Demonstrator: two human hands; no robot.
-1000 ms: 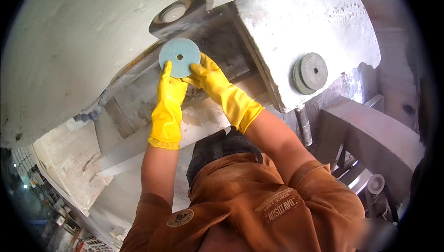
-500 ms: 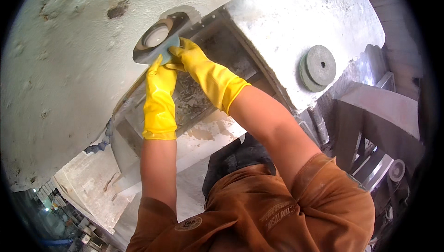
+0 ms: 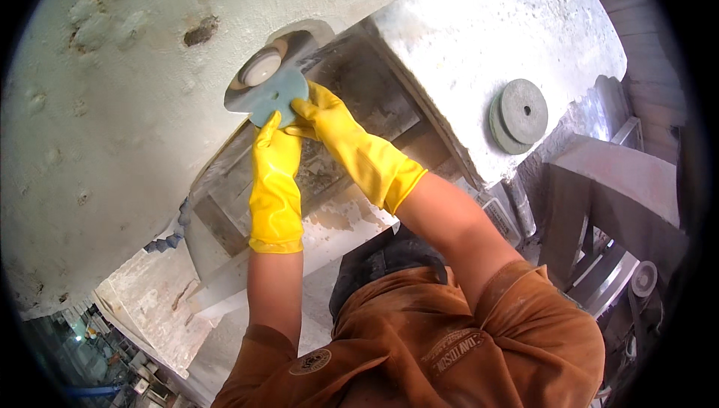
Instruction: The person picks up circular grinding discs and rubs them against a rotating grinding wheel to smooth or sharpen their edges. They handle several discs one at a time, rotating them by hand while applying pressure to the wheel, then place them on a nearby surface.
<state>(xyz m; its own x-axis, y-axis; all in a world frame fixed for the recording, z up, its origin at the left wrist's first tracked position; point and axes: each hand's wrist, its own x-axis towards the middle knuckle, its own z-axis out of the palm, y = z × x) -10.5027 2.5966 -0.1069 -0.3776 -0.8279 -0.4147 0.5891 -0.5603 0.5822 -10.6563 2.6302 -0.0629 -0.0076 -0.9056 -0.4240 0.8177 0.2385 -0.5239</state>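
Disc (image 3: 284, 98): thin, flat, pale blue-green, small hole at centre. Held up at its lower edge, left hand (image 3: 275, 146) and right hand (image 3: 328, 114) both on it. Lies tilted before the opening (image 3: 301, 45), just below the white round piece (image 3: 261, 69); contact there unclear.

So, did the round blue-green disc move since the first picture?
Yes: against the round white piece at the edge of the pale casing, the disc has moved up, closer to it.
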